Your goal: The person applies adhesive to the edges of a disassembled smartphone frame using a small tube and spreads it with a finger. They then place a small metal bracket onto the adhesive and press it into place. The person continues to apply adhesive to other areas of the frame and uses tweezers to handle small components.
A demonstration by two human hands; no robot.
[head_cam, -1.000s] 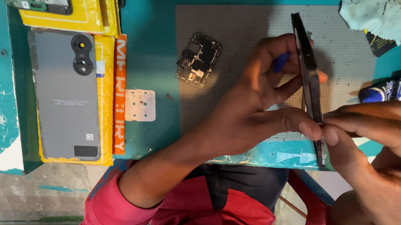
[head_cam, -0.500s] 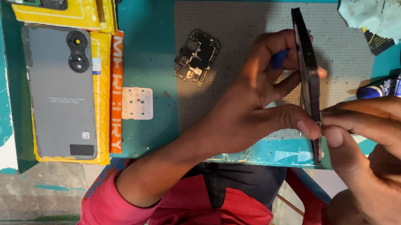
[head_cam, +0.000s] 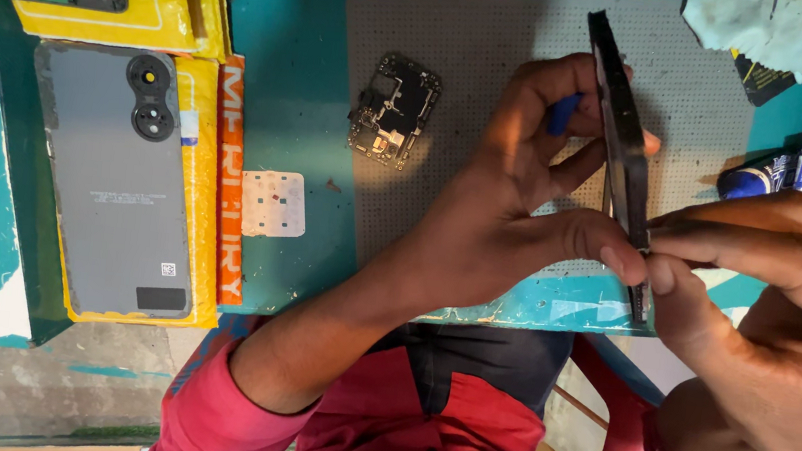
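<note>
Between both hands [head_cam: 526,184], phone frame [head_cam: 619,170]

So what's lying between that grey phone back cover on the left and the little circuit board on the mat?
A small white perforated plate on the teal table, in the head view.

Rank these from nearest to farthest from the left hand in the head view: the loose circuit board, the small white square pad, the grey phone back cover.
From the left hand:
1. Circuit board, on the perforated mat, just left of the hand.
2. White square pad, further left on the teal table.
3. Grey back cover, far left, on a yellow package.
</note>
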